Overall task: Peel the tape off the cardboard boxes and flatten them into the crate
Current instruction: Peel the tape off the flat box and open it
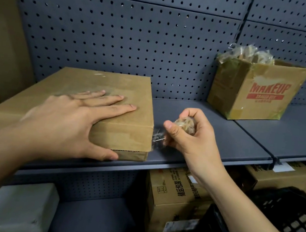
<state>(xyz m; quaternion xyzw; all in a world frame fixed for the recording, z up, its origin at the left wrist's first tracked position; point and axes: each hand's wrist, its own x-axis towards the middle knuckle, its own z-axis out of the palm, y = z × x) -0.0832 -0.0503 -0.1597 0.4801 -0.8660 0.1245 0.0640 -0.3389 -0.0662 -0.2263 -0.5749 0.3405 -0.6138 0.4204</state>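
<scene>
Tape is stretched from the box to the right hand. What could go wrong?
1. The thin tape strip between box and right hand may snap, leaving a piece stuck.
2. The box sits at the shelf edge; a hard pull might drag it off despite the left hand pressing down.

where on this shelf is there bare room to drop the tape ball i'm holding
Bare grey metal shelf lies between the flat brown cardboard box and the open brown MAKEUP-printed carton, behind your right hand; more in front of that carton. Below the shelf it is crowded: printed cartons and a black plastic crate.
</scene>
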